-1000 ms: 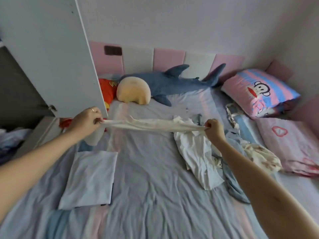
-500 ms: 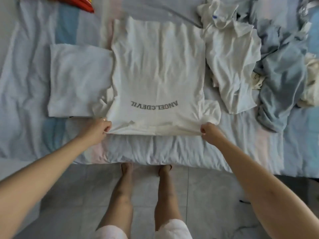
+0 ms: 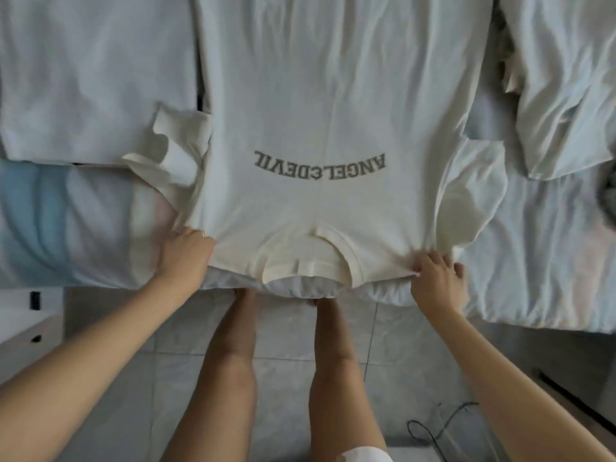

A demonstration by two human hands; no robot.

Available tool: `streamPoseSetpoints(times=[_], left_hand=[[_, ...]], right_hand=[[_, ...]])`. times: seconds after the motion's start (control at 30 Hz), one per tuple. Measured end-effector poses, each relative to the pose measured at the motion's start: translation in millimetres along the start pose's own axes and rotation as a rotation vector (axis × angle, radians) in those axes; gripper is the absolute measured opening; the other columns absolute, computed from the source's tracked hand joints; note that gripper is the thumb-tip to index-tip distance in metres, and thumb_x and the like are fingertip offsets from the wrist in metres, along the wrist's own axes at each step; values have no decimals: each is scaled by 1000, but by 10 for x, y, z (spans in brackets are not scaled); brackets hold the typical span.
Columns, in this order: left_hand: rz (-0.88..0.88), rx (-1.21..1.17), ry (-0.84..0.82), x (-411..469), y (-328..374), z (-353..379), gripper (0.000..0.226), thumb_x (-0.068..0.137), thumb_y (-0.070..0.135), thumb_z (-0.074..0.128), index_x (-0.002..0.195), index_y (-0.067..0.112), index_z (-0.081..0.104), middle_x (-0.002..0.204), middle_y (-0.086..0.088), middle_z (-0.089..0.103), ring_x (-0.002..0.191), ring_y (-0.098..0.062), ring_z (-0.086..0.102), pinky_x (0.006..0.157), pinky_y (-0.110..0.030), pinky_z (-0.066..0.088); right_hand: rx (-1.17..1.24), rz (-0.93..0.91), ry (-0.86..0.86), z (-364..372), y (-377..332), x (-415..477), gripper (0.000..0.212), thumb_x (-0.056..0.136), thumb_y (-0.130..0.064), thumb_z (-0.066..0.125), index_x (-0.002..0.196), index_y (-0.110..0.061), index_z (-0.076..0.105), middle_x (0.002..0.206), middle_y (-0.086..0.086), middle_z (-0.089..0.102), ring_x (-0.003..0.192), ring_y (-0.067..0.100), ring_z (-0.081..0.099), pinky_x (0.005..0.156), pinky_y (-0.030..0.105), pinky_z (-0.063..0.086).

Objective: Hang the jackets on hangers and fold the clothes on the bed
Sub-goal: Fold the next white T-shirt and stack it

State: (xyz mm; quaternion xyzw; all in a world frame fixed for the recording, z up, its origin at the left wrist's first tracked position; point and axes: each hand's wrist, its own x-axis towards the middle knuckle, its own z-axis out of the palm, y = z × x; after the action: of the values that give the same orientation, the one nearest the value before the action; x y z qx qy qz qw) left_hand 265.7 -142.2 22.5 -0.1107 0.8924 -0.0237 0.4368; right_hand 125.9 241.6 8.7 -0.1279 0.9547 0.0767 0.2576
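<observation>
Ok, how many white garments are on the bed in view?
3: the printed T-shirt spread flat in the middle, a folded garment at upper left, and an unfolded garment at upper right. Others may lie outside the frame.

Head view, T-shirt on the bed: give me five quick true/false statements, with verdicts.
1. The T-shirt lies spread on the bed, collar toward the person. True.
2. Nothing is touching the shirt. False: the left hand and the right hand each grip a shoulder edge with curled fingers.
3. The shirt carries printed lettering. True.
4. The shirt is already folded in half. False: it lies at full width, each sleeve out to its side.
5. A flat white garment lies beside the shirt on the left-hand side. True.
</observation>
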Motion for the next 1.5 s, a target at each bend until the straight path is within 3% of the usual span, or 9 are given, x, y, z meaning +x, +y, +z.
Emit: streamPoseSetpoints(times=[0.1, 0.27, 0.43, 0.63, 0.83, 0.97, 1.07, 1.33, 1.5], left_hand=[[7, 67, -6, 140, 201, -337, 29, 88, 2, 44, 107, 17, 60, 112, -2, 62, 108, -21, 58, 81, -28, 42], [273, -189, 634, 752, 564, -921, 49, 74, 20, 57, 121, 4, 56, 128, -19, 55, 116, -35, 54, 88, -45, 43], [285, -163, 648, 1890, 543, -1602, 71, 83, 50, 30, 148, 22, 28, 158, -6, 18, 144, -33, 19, 105, -67, 18], [-4, -231, 697, 3218, -60, -2714, 67, 90, 63, 22, 150, 38, 5, 160, 8, -2, 146, -33, -3, 103, -72, 0], [-150, -253, 802, 3922, -236, -3270, 68, 87, 65, 24, 149, 40, 8, 160, 11, 5, 146, -33, 2, 102, -76, 0], [-144, -271, 868, 3985, -251, -3294, 65, 85, 60, 28, 146, 36, 27, 157, 8, 21, 145, -30, 12, 104, -74, 1], [-71, -404, 957, 4051, -357, -3400, 54, 82, 56, 44, 129, 31, 49, 144, 2, 40, 140, -23, 25, 106, -68, 0], [320, -420, 1030, 4156, -622, -3740, 38, 67, 36, 74, 92, 14, 57, 113, -8, 55, 101, -31, 55, 87, -44, 38], [472, -507, 878, 4135, -640, -3881, 27, 73, 21, 78, 83, 14, 54, 98, -1, 50, 87, -27, 54, 78, -39, 45]], right_hand=[[135, 3, 154, -150, -217, 152, 27, 67, -8, 53, 91, -9, 64, 100, 11, 55, 94, 32, 47, 84, 36, 30], [246, -261, 275, -460, -822, 946, 55, 87, -20, 46, 140, -8, 40, 146, 11, 40, 137, 29, 31, 114, 42, 25], [139, -484, 267, -873, -1397, 2175, 62, 95, -36, 32, 152, -17, 18, 158, 4, 18, 145, 23, 15, 118, 39, 4], [81, -307, 274, -1657, -1593, 3782, 58, 97, -54, 19, 150, -41, 0, 160, -10, -2, 148, 21, -2, 114, 55, -9], [56, -202, 228, -2258, -1599, 4936, 61, 93, -65, 15, 147, -47, -6, 159, -13, -13, 147, 14, -9, 106, 68, -10], [52, -237, 366, -2368, -1632, 5128, 55, 98, -55, 25, 149, -36, 17, 160, -3, 8, 147, 21, 7, 111, 59, -10], [17, -517, 703, -2314, -1703, 5081, 34, 94, -24, 47, 127, -18, 53, 128, 11, 53, 119, 31, 49, 106, 39, 20], [145, -471, 341, -2766, -1562, 5166, 41, 85, -51, 61, 103, -18, 47, 101, 1, 54, 82, 25, 45, 74, 31, 25], [141, -412, 197, -2817, -1472, 5193, 38, 90, -46, 57, 111, -14, 56, 112, 11, 60, 102, 31, 54, 78, 33, 30]])
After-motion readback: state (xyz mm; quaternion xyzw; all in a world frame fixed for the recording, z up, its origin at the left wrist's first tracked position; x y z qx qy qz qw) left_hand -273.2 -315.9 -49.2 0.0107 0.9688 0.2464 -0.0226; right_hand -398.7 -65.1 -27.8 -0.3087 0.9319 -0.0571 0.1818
